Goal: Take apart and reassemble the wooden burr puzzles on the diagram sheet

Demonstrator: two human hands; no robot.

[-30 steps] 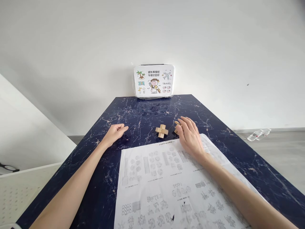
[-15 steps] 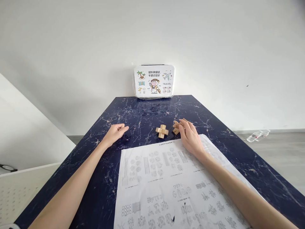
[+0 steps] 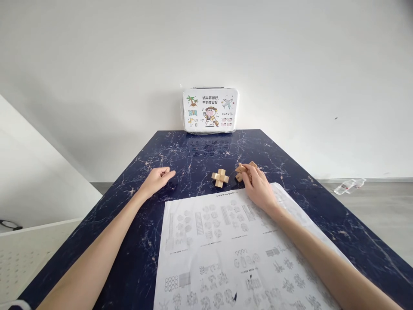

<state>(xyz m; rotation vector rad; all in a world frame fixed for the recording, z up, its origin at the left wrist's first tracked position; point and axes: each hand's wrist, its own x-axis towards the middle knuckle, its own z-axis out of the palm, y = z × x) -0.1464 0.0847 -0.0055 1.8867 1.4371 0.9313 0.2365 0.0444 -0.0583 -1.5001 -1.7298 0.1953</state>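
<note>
A cross-shaped wooden burr puzzle of pale interlocked bars lies on the dark blue marbled table. To its right, my right hand has its fingers closed over a second, browner wooden burr puzzle, which has dark marks on its bars. My fingers cover much of that puzzle. My left hand rests on the table to the left of the pale puzzle, curled into a loose fist with the thumb forward. Nothing shows in it.
A large white instruction sheet with printed puzzle diagrams lies under my right forearm. At the table's far edge a white cartoon-printed case stands near the wall. A clear plastic item lies on the floor at right.
My right hand's fingers have shifted slightly, and the browner puzzle has turned a little under them. The left hand and the pale puzzle stay put; the view has moved slightly.
</note>
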